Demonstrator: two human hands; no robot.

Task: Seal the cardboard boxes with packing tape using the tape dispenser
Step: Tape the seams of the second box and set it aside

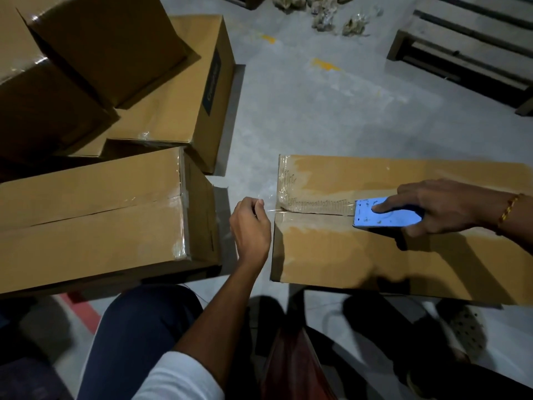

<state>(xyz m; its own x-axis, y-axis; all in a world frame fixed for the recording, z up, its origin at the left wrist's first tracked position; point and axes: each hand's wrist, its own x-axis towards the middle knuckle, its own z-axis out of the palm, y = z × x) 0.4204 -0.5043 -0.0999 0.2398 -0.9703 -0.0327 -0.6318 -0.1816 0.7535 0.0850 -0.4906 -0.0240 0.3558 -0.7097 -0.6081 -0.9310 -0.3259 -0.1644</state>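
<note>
Head view: right hand (441,209) gripping blue dispenser (386,216) on box (375,255) seam, forefinger straight along its top. Left hand (251,226) curled, pinching clear tape (274,209) end just off box's left edge. More boxes (92,215) stacked left.

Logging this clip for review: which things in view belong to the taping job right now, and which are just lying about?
In use:
- box, seam being taped
- tape along the seam
- dispenser, gripped by right hand
- left hand, pinching the tape's free end

Lying about:
- stacked boxes, some already taped
- pallet
- scraps on the floor
</note>
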